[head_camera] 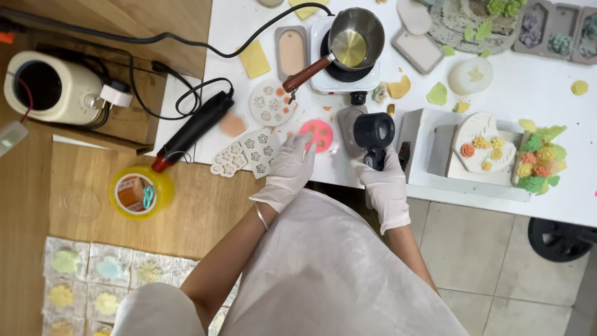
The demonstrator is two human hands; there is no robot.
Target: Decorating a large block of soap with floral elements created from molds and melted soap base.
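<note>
Two white-gloved hands work at the near edge of the white table [547, 205]: the right hand [384, 180] is wrapped tightly around a black handheld heat tool [374, 134], while the left hand [291, 169] rests loosely curled fingertips on a round pink silicone mould [318, 133] just beside it, below the small saucepan [354, 38] on a white hotplate [373, 81].
</note>
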